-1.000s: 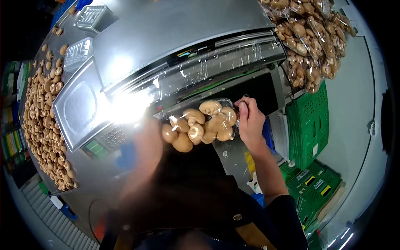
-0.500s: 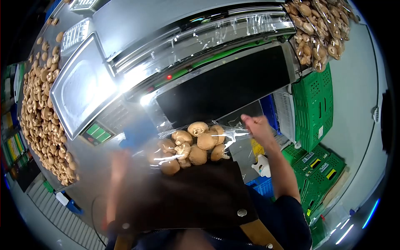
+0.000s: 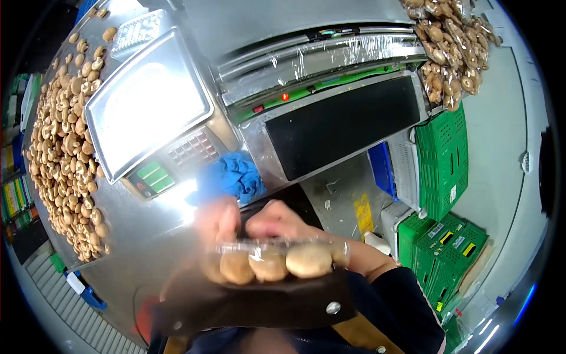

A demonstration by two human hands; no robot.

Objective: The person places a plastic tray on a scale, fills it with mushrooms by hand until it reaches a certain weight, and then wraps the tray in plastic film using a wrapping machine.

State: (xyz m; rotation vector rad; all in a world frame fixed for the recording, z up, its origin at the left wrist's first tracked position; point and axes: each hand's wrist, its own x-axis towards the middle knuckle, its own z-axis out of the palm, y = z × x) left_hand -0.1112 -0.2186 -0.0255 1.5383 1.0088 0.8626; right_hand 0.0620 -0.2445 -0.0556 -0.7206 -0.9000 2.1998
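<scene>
Mushroom tray point(image 3: 277, 259) held at chest, clear of the table point(image 3: 130, 218).
Long axis runs left-right, tipped edge-on to the camera; left hand point(image 3: 217, 223) and right hand point(image 3: 277, 221) both grasp its upper rim.

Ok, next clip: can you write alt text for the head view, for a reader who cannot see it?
Both hands, left hand and right hand, grip a clear film-wrapped tray of brown mushrooms close to the body. Behind sit a steel weighing scale, a blue cloth, a loose pile of brown mushrooms and a steel wrapping machine.
</scene>
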